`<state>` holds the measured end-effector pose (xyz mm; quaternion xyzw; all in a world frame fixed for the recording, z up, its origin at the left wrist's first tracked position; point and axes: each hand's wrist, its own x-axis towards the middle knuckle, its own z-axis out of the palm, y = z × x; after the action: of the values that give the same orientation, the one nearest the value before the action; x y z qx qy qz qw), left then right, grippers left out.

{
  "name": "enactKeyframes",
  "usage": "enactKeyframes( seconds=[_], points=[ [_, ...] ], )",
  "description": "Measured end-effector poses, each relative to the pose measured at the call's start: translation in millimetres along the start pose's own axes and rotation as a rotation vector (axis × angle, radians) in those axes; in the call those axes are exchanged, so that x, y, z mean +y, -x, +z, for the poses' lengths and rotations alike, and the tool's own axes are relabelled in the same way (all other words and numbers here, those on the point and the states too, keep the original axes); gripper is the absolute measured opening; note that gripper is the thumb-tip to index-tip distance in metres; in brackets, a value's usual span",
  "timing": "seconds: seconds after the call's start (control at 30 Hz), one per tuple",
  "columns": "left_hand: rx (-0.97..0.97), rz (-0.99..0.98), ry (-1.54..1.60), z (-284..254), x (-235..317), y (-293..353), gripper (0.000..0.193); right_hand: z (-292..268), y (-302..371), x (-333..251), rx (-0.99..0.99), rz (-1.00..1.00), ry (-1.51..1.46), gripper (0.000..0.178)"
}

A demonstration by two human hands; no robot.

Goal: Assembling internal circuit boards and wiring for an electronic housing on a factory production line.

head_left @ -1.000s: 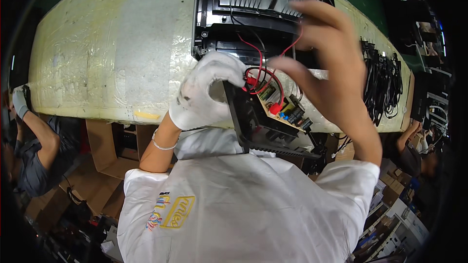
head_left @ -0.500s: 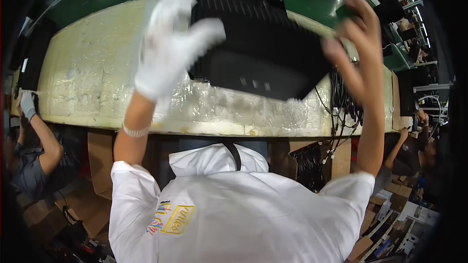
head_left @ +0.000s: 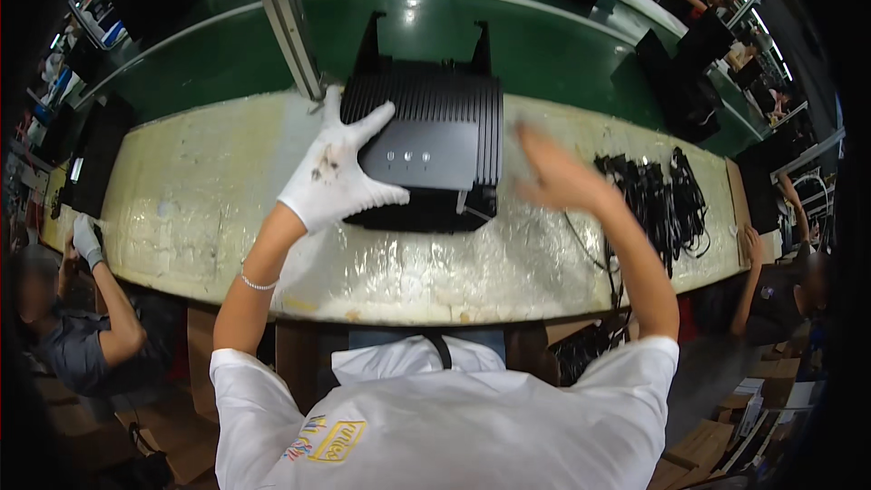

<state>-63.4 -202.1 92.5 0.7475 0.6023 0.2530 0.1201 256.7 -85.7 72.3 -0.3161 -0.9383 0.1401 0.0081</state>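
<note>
A black ribbed electronic device housing (head_left: 454, 141) stands on the wrapped, pale yellow worktop (head_left: 209, 191) in front of me. Two black arms stick out from its far side, and small white symbols mark its smooth panel. My left hand (head_left: 337, 168), in a smudged white glove, lies on the housing's left side with fingers spread wide. Bare and blurred, my right hand (head_left: 558, 168) is just right of the housing, apart from it. Its finger pose is smeared by motion.
Bundled black cables (head_left: 653, 204) lie on the worktop at the right, some hanging over the near edge. A metal post (head_left: 283, 18) rises beyond the worktop, before a green conveyor surface (head_left: 544, 45). People work at far left and far right; cardboard boxes (head_left: 177, 436) are below.
The housing has turned and now rests squarely, its ribbed, marked face up. My left hand has come down onto its left side. My right hand has dropped lower and closer to the housing.
</note>
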Motion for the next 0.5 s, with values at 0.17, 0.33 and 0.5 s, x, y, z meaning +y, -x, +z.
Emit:
enactKeyframes(
  seconds=[0.17, 0.33, 0.5],
  points=[
    [-0.027, -0.05, 0.081, 15, 2, -43, 0.102, 16, 10, -21, -0.134, 0.046, -0.371, 0.066],
    [0.033, -0.113, 0.103, 41, -20, -144, 0.101, 38, -41, 73, 0.196, 0.138, -0.587, 0.041],
    [0.103, -0.141, 0.157, 73, -44, -245, 0.094, 22, -105, 163, 0.401, 0.115, -0.421, 0.055]
  ],
)
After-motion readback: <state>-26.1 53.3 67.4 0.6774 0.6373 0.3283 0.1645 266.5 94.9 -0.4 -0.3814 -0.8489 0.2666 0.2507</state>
